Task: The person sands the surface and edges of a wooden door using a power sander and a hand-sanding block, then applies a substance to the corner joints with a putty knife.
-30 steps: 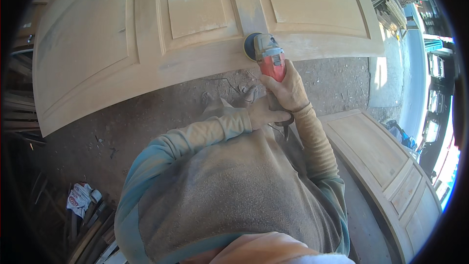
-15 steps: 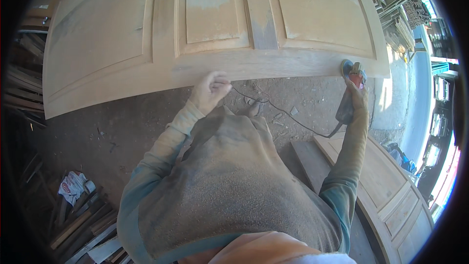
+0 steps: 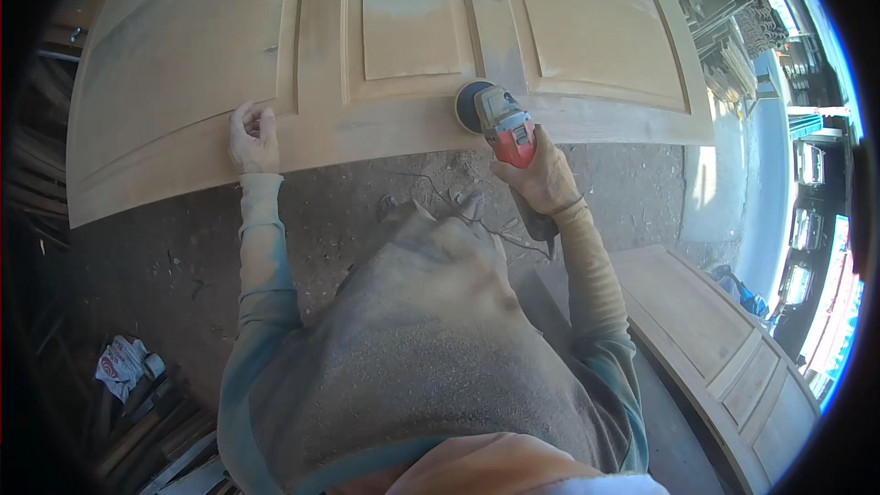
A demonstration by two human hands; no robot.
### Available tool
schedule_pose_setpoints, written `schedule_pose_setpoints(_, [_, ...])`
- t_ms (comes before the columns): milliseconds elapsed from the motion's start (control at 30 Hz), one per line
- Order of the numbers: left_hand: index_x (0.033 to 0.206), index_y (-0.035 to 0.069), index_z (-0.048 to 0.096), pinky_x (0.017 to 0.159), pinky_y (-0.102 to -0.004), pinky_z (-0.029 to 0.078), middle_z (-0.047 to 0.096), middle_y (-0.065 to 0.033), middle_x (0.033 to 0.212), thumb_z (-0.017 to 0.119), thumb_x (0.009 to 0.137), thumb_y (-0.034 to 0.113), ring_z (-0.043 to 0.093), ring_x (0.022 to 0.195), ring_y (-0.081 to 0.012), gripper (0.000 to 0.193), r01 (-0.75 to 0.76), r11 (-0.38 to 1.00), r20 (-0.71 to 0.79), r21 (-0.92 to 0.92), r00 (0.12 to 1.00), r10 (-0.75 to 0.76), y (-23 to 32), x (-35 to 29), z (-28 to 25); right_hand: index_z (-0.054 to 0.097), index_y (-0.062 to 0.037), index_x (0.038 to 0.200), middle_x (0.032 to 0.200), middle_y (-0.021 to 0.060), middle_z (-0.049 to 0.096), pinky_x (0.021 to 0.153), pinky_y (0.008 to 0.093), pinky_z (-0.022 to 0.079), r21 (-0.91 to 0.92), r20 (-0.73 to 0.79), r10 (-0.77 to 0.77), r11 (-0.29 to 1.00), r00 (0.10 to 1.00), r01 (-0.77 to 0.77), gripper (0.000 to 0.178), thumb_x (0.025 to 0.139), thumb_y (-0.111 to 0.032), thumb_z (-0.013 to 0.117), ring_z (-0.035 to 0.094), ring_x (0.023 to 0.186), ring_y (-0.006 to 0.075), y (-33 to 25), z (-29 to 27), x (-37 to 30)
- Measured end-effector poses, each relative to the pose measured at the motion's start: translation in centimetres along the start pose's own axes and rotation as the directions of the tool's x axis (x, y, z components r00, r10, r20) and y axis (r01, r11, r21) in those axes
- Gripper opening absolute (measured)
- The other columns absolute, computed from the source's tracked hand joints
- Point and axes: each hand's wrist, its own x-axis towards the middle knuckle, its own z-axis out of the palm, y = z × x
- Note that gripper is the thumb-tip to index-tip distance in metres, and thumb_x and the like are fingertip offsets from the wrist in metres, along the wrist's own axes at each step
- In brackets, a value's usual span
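A pale wooden panel door [image 3: 403,119] lies across the far side, with raised panels and patchy grey areas. My right hand [image 3: 547,176] is wrapped round an angle grinder [image 3: 516,133] with a red and grey body. Its round sanding disc [image 3: 472,106] rests at the door's near rail, below the middle panel. A dark cord [image 3: 527,246] trails from the tool's rear. Over the door's near edge, farther left, my left hand [image 3: 254,139] is raised with loosely bent fingers apart and nothing in them. Whether it touches the wood I cannot tell.
Another panel door [image 3: 706,330] lies at the lower right. Scrap boards [image 3: 174,431] and a white bag [image 3: 121,365] are heaped at the lower left. Wood chips litter the floor [image 3: 367,220] between me and the door. Stacked wood pieces [image 3: 729,69] stand at the far right.
The grinder in my right hand has swept left along the near rail, from the door's right end to its middle. My left hand has moved left and farther over the door.
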Motion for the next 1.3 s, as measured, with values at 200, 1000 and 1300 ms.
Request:
schedule_pose_setpoints(200, [0.129, 0.001, 0.062, 0.082, -0.0378, 0.058, 0.074, -0.0125, 0.103, 0.073, 0.095, 0.027, 0.071, 0.090, -0.0219, 0.045, 0.028, 0.996, -0.112, 0.081, 0.994, -0.019, -4.2, 0.4, -1.1, 0.054, 0.0080, 0.113, 0.104, 0.0313, 0.068, 0.088, 0.0486, 0.053, -0.061, 0.031, -0.170, 0.983, 0.985, 0.172, 0.066, 0.077, -0.039, 0.083, 0.068, 0.101, 0.0465, -1.4, -0.7, 4.7])
schedule_pose_setpoints(1000, [0.114, 0.009, 0.072, 0.083, -0.0381, 0.060, 0.079, -0.0106, 0.101, 0.067, 0.098, 0.030, 0.077, 0.090, -0.0233, 0.027, 0.184, 0.915, -0.338, 0.358, 0.939, -0.057, -3.4, 0.6, 0.6, 0.063, 0.0061, 0.121, 0.109, 0.0229, 0.073, 0.092, 0.0421, 0.055, 0.008, 0.441, -0.459, 0.862, 0.772, 0.507, 0.065, 0.077, -0.040, 0.079, 0.072, 0.103, 0.0328, -5.3, -2.9, 31.9])
schedule_pose_setpoints(1300, [0.114, 0.010, 0.073, 0.082, -0.0390, 0.059, 0.078, -0.0096, 0.100, 0.067, 0.098, 0.031, 0.076, 0.088, -0.0248, 0.027, 0.234, 0.882, -0.360, 0.409, 0.930, -0.080, -3.7, 0.9, 0.6, 0.068, 0.0001, 0.120, 0.104, 0.0187, 0.075, 0.086, 0.0400, 0.057, -0.129, 0.447, -0.472, 0.806, 0.760, 0.577, 0.056, 0.080, -0.038, 0.077, 0.074, 0.096, 0.0305, -7.6, -3.1, 34.5])
